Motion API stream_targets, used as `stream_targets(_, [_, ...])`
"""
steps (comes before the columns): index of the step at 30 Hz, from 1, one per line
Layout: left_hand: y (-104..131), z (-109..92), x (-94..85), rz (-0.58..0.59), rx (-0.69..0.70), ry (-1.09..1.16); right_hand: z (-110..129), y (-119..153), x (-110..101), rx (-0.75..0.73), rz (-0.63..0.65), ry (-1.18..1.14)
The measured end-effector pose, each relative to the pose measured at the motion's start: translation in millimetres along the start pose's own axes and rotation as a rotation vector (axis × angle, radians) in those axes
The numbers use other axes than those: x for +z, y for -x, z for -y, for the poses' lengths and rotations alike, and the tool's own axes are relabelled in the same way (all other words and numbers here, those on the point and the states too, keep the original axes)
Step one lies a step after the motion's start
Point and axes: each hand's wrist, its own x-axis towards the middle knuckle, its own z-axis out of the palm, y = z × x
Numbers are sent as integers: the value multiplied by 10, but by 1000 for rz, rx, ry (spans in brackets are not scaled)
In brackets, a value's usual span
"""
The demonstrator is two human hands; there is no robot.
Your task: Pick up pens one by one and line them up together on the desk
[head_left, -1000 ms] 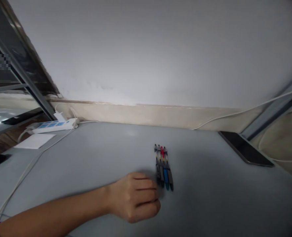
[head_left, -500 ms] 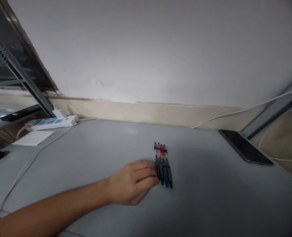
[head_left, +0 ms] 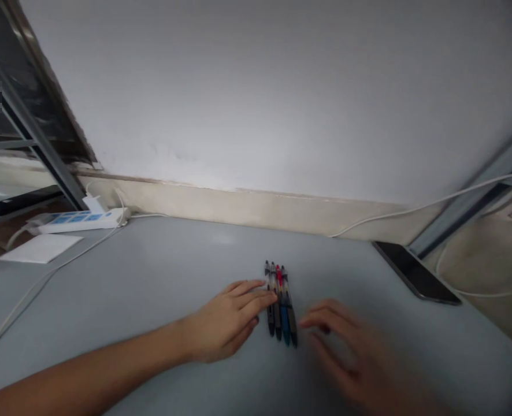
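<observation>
Several pens lie side by side on the grey table, their clips toward the wall. Three have dark grips; a pen with a red clip and blue grip is second from the right. My left hand rests at the row's left side with fingers extended, fingertips at the leftmost pen. On the right, my right hand, blurred, has its thumb and fingers apart. Its fingertips are close to the rightmost pen and nothing shows between them.
A dark phone or tablet lies at the table's right. At the back left sit a white power strip and a flat white sheet or box. White cables run along the left; the wall stands behind.
My right hand has come into view from the lower right, close to the pens. My left hand's fingers have straightened beside the leftmost pen. The view has shifted slightly.
</observation>
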Motion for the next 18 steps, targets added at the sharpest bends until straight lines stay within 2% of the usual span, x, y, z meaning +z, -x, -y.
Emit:
stream_targets(3, [-41,1,-4,-50,20,22,-89,-124,196,-5,20,-32])
stream_targets(6, [-81,-5,-10,-103,32,46,-118,-124,274,64,11,-59])
stream_targets(11, [-94,-25,-22,-118,28,72,-111,-90,191,141,55,-119])
stream_targets(18, [-81,-34,-35,-33,-17,115,-192,-115,38,164,35,-71])
